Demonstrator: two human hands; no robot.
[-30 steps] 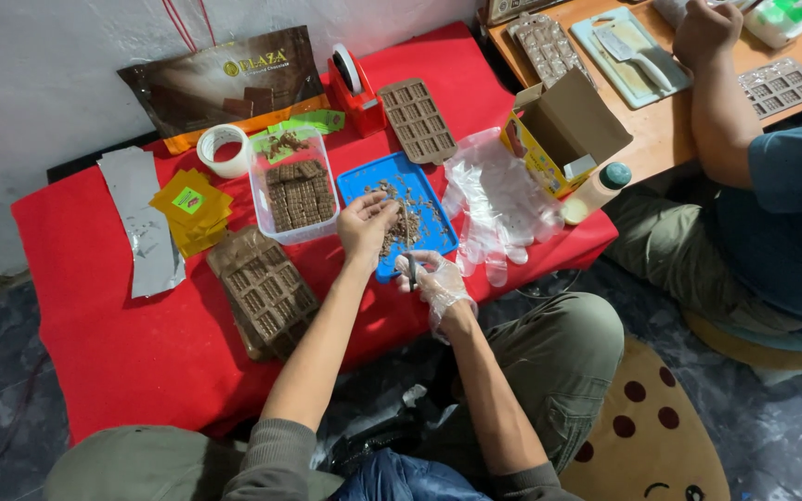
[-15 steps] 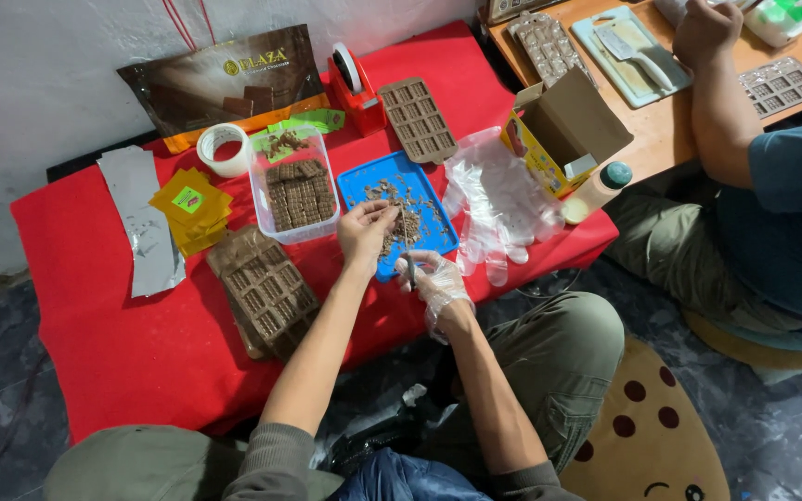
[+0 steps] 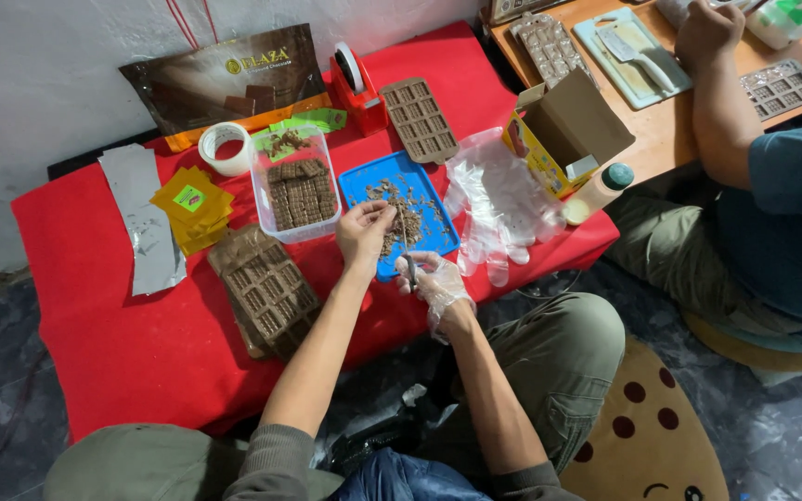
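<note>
The low worktop [image 3: 122, 343] is draped in red cloth, and its near edge runs just in front of the person's knees. The widest bare stretch of cloth lies at the near left, below the foil sheets [image 3: 146, 223]. The middle and back are crowded.

A blue tray [image 3: 359, 190] lies close to the near edge, strewn with small brown chocolate scraps [image 3: 401, 209]. Left of it, touching or nearly so, stands a clear tub [image 3: 266, 218] holding moulded chocolate slabs. Nearer the edge on the left lies a brown chocolate mould [image 3: 266, 292]. To the tray's right a heap of clear plastic gloves [image 3: 498, 199] spills over the edge, next to an open yellow carton [image 3: 559, 139]. Behind the tray lie a second mould [image 3: 420, 119] and a red tape dispenser [image 3: 356, 88].

The left hand [image 3: 364, 234] is bare and hovers over the tray's near left part, its fingers [image 3: 384, 215] bunched together, pinching something small; what it is cannot be made out. The right hand [image 3: 433, 283] wears a clear glove and sits at the tray's near edge, its fingers curled tight round a thin upright tool [image 3: 408, 255], possibly scissors, whose tip points into the tray.

At the far right another person's arm [image 3: 726, 102] rests on a separate wooden table [image 3: 661, 130].
</note>
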